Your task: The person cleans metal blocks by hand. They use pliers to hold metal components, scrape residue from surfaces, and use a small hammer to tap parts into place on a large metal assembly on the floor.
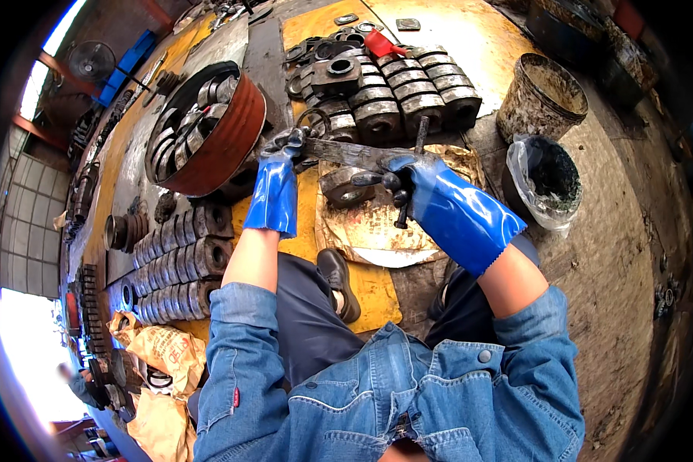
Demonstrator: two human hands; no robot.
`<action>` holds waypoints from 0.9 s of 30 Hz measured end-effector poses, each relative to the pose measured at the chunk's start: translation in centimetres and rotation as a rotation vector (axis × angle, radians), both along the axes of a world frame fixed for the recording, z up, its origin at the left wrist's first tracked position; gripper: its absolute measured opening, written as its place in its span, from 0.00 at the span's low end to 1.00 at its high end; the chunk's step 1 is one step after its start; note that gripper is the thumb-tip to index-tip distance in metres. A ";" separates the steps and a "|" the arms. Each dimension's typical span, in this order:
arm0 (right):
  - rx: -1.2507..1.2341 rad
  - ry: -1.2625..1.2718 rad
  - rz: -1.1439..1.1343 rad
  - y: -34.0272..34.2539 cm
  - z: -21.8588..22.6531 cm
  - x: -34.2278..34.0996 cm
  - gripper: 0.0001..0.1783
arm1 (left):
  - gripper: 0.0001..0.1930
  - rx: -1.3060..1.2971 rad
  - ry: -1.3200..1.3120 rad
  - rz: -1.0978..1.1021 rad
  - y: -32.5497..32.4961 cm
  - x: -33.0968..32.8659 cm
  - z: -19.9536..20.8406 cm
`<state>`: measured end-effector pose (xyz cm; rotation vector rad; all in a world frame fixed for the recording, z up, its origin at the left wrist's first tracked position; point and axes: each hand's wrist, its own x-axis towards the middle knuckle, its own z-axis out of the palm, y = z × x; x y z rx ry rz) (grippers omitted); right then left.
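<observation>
Both my hands wear blue rubber gloves with grease-blackened fingers. A flat dark metal bar [350, 153] spans the space between them. My right hand [408, 175] is closed around the bar's right end, and a long bolt [423, 132] juts up and down beside its fingers; whether the hand grips the bolt too I cannot tell. At the bar's left end, my left hand [283, 145] has its fingers curled, partly hidden by grease and shadow. A dark ring [314, 122] shows by its fingertips. Under the bar, a greasy metal block [345, 189] rests on a stained sack [393, 250].
Rows of metal blocks [420, 91] stand ahead, with a red scoop [383, 44] on top. A rust-red drum [231, 138] of parts is at left, near more stacked blocks [179, 266]. Right are a grimy bucket [543, 96] and a bag-lined bucket [545, 181]. Paper sacks [165, 354] lie lower left.
</observation>
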<state>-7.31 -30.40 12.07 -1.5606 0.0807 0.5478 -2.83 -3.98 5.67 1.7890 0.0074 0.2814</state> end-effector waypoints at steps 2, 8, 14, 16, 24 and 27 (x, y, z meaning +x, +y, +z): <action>0.004 0.009 0.008 -0.1 0.1 -0.1 0.15 | 0.14 -0.004 0.004 0.000 0.0 0.0 0.0; -0.012 0.023 0.034 -0.4 1.1 -0.6 0.15 | 0.14 -0.014 0.002 0.001 0.0 0.2 -0.3; -0.180 -0.029 0.094 0.3 1.0 -0.5 0.14 | 0.14 -0.022 0.006 0.005 0.4 0.3 -0.4; -0.252 -0.184 0.090 1.0 -4.1 1.4 0.12 | 0.14 -0.026 0.012 0.000 0.3 0.3 -0.4; -0.890 -0.838 0.323 1.7 -3.7 -0.6 0.30 | 0.14 -0.041 0.026 0.000 1.1 0.2 -0.4; -0.941 -0.977 0.331 1.2 -4.0 -0.7 0.26 | 0.14 -0.059 0.037 -0.012 1.0 0.2 -0.5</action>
